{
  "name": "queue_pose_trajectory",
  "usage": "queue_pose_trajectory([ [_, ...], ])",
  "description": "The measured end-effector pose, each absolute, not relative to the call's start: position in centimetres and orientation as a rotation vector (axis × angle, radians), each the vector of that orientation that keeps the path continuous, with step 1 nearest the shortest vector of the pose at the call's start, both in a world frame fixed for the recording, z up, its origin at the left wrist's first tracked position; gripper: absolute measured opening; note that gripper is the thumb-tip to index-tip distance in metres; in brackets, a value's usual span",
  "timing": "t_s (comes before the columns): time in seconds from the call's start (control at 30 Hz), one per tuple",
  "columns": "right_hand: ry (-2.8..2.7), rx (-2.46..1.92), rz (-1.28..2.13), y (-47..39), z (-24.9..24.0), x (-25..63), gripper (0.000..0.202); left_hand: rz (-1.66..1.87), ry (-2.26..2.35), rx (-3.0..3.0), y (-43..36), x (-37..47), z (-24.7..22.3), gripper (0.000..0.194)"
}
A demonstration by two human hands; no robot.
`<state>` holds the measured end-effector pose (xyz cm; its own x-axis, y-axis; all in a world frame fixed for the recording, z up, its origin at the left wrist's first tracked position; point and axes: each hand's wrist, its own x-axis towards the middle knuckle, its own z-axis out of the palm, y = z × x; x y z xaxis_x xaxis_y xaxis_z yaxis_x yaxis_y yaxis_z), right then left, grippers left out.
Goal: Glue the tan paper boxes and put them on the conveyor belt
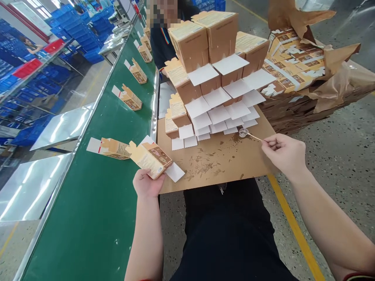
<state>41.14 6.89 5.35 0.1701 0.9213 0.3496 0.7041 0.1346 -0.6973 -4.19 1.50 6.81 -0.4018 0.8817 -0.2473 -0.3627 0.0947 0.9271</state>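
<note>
My left hand point(149, 185) holds a brown and cream carton point(155, 159) with a white flap hanging open, over the seam between belt and cardboard. Between the fingertips of my right hand point(283, 153) is a thin stick point(254, 136). Its far end rests at a small clear dish point(243, 133) on the cardboard-topped table point(205, 168), where dark wet marks show. Beyond the dish rises a stack of cartons point(193, 43), their white flaps point(205, 105) facing me. Another carton point(115, 148) lies on the green belt point(79, 218), just left of the held one.
More cartons point(131, 97) stand in a row along the belt. A person point(159, 45) is behind the stack. Brown paper point(331, 89) wraps flat cartons point(295, 58) at the right. Metal plates point(35, 183) and blue crates point(67, 27) are at the left.
</note>
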Motion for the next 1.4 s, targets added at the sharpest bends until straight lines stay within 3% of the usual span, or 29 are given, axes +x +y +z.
queue_pose_trajectory([
  [0.1, -1.638, -1.441, 0.460, 4.1, 4.7, 38.4, 0.012, 1.478, 1.311, 0.601, 0.4, -0.7, 5.7, 0.059],
  [0.3, -1.687, -1.224, 0.736, -1.3, 1.2, 30.6, 0.014, 1.371, 1.362, 0.724, 1.2, 2.2, 2.3, 0.072],
  [0.47, -1.853, -1.140, 0.722, -2.8, -1.5, 26.9, 0.024, 1.352, 1.366, 0.759, 1.3, 1.6, 1.6, 0.077],
  [1.4, -1.596, -1.372, 0.634, -3.0, 1.3, 31.3, 0.020, 1.198, 1.759, 1.355, -1.6, 5.2, 0.4, 0.070],
])
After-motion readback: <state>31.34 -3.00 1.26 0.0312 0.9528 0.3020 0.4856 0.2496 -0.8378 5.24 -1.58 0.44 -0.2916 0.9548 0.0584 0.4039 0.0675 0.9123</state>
